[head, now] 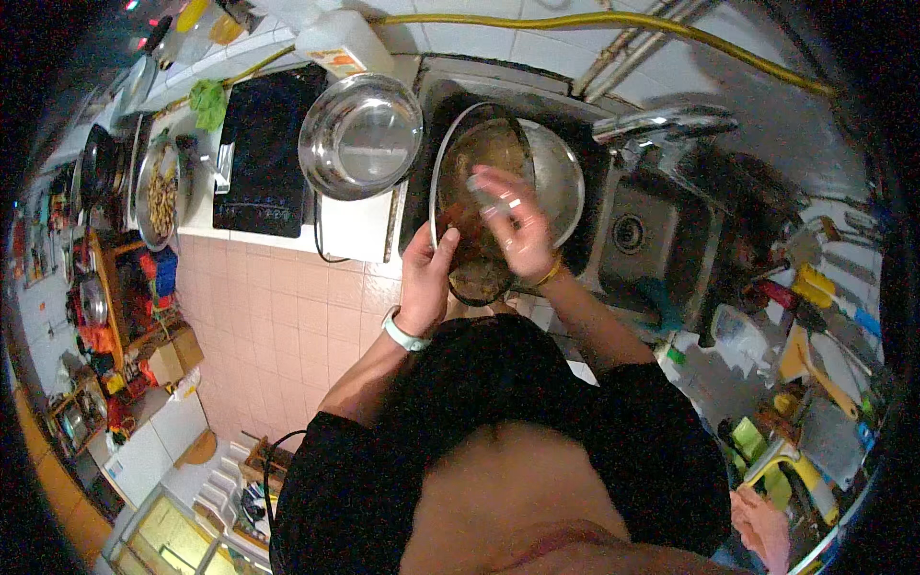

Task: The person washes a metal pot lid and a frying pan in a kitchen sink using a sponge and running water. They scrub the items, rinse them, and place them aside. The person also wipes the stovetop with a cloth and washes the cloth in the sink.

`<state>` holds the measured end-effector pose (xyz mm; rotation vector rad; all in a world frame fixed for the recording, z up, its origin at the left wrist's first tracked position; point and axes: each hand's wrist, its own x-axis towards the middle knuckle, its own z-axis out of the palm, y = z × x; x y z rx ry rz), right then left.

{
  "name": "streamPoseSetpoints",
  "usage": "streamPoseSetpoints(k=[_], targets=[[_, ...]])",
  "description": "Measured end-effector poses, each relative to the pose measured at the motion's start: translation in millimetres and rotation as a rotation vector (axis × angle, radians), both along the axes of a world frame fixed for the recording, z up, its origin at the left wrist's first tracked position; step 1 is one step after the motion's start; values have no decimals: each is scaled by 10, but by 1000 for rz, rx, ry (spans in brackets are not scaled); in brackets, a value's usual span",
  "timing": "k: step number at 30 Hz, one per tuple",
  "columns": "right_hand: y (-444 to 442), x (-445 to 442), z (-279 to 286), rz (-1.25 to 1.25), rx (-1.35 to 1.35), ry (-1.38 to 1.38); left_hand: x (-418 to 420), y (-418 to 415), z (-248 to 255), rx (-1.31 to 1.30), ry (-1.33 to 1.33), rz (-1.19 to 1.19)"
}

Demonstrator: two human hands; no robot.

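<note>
Over the left part of the sink, my left hand [430,277] grips the near rim of a round, see-through vessel or lid [485,144], its thumb on the inner side. The vessel is tilted steeply on edge. My right hand [514,226] is blurred, fingers spread in front of the vessel's inner face; whether the fingertips touch it I cannot tell. Behind it, a round metal bowl [557,180] rests in the sink, partly hidden. Left of the sink, an empty steel bowl [361,136] stands partly on the counter.
A chrome faucet [661,123] reaches over the sink's right side, beside a small basin [636,237] with a drain. Further left are a black induction cooktop [269,151], a white plastic jug [345,39] and an oval dish of food pieces [159,198]. Utensils crowd the right.
</note>
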<state>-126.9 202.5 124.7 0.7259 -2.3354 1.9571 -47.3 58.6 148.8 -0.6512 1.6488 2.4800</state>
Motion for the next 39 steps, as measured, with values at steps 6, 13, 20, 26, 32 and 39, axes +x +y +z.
streamPoseSetpoints(k=[6,13,20,26,32,39], targets=[[-139,-347,153,-41,247,209,-56,147,22,-45,61,-53],[-45,-324,-61,-115,243,53,-95,180,83,-70,44,-45],[58,-801,-430,-123,219,11,-95,136,198,-41,64,-62],[-4,-953,-482,-135,210,26,-113,106,146,-25,101,-12],[-169,-554,124,-32,103,255,-110,-97,221,36,43,15],[-32,-1179,-38,-14,166,96,-24,-281,215,11,82,-86]])
